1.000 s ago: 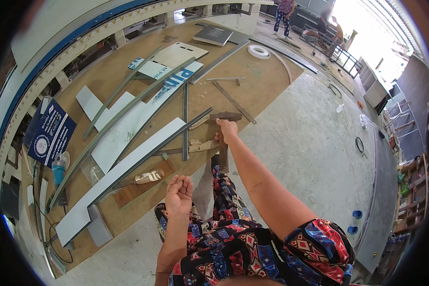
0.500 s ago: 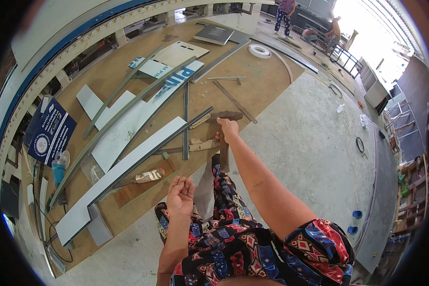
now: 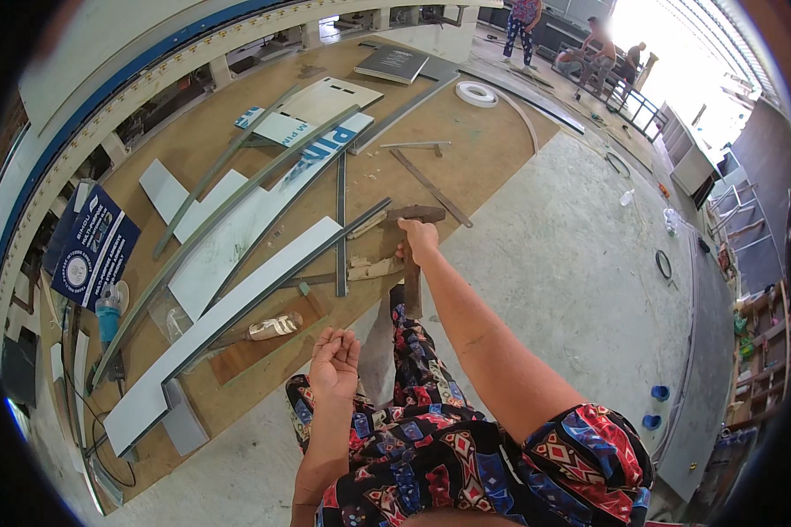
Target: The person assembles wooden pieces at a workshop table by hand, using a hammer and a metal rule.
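Observation:
My right hand [image 3: 420, 239] is closed round a hammer [image 3: 416, 213], gripping it just under its dark, worn head. The hammer's handle points down toward my legs, beyond the edge of the brown work surface. Palm up and lower, my left hand [image 3: 335, 367] has its fingers curled in to the thumb; whether something small sits between them I cannot make out. Left of both hands, a long white strip [image 3: 228, 321] with a dark edge lies slantwise on the board. Beside it rest a wooden piece [image 3: 312, 307] and a clear bottle-like thing [image 3: 275, 326].
Curved grey-green strips [image 3: 215, 206], a white roll of banding [image 3: 477, 94] and a dark book [image 3: 392, 64] lie on the brown board [image 3: 492, 167]. A teal power tool [image 3: 108, 323] stands by a dark blue box [image 3: 92, 241]. Other people [image 3: 596, 53] are at the far right.
Both hands and the hammer hold nearly the same place. In the far background, people have shifted, and another one shows beside the seated person.

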Demonstrator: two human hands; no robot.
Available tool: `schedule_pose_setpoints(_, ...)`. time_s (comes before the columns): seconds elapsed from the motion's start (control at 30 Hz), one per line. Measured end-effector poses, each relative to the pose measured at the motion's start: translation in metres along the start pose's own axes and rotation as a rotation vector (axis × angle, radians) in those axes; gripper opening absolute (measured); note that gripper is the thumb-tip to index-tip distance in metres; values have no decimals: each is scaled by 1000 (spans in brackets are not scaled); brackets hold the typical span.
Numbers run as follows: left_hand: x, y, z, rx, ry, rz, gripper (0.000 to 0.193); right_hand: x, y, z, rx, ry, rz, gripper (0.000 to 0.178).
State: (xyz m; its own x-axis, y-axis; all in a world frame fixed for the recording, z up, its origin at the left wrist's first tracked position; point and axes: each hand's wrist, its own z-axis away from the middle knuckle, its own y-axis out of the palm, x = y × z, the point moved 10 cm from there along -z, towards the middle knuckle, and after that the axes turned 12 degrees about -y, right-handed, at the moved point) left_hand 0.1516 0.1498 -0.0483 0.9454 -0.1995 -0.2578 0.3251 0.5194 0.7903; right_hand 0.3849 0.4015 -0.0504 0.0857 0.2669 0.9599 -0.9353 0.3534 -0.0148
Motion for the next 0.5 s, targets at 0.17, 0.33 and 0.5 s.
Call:
schedule_pose_setpoints(0.17,0,0,1,-10,2,3,26,-2,-1,-3,-22,3,17,33)
schedule_pose_setpoints(0.33,0,-3,0,-1,13,-34,26,-2,-2,-4,-21,-12,18,31)
schedule_pose_setpoints(0.5,3,11,15,-6,-31,-105,24,0,-1,3,-12,-8,22,35)
